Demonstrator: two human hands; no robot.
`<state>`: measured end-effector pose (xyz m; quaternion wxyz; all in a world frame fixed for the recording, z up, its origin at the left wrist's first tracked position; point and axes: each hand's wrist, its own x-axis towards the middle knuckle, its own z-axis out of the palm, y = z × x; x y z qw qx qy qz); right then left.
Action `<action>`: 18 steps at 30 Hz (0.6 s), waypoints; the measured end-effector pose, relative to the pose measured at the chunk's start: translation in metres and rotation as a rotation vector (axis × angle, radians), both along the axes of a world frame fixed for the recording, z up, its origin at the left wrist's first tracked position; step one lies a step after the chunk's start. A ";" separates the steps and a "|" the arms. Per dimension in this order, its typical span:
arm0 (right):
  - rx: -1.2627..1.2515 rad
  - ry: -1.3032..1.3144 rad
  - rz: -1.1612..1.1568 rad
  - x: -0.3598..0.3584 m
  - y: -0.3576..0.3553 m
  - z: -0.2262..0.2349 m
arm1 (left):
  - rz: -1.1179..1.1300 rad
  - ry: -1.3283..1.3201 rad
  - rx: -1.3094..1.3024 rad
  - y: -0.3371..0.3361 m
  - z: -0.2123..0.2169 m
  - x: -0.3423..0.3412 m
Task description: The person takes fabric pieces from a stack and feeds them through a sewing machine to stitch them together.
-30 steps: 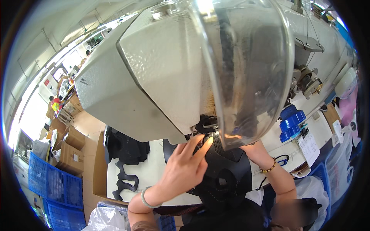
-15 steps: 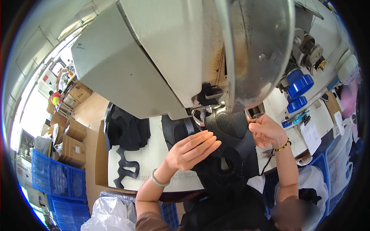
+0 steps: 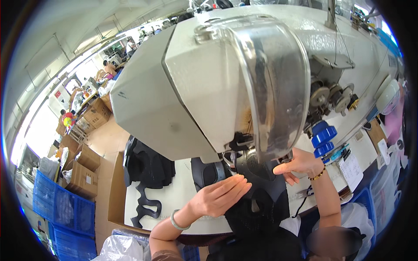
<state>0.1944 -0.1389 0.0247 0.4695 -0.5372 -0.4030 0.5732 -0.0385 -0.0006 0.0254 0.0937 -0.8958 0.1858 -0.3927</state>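
A black panel [image 3: 272, 191] with a perforated patch and cut-out openings lies under the head of a white sewing machine [image 3: 204, 87]. Its far part passes below the needle area, which the machine head partly hides. My left hand [image 3: 217, 198] rests on the panel just in front of the needle area, fingers stretched out and held together, thumb mostly hidden. At the panel's right edge, my right hand [image 3: 300, 165] has its thumb over the material and the other fingers curled beside it. A smaller black piece with an oval opening [image 3: 208, 174] lies left of the needle.
Stacked black cut pieces [image 3: 148, 165] and a curvy black strip [image 3: 146, 204] lie at the table's left. Blue knobs [image 3: 323, 137] stick out on the machine's right, near a paper sheet [image 3: 350, 169]. Blue crates [image 3: 63, 202] and cardboard boxes [image 3: 80, 178] stand on the floor.
My view has tilted up, so the machine and hands sit lower and more of the room shows. My right thumb now reaches further over the panel's edge; my left hand stays on the panel.
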 end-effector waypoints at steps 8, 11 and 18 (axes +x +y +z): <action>0.134 -0.007 -0.047 0.006 0.009 -0.005 | 0.053 0.016 -0.035 0.002 0.001 0.005; 0.148 0.125 -0.125 0.005 0.011 -0.023 | 0.054 0.000 -0.090 0.006 -0.002 0.005; 0.316 0.395 -0.107 0.023 0.012 -0.068 | 0.067 -0.029 -0.122 0.010 -0.001 0.015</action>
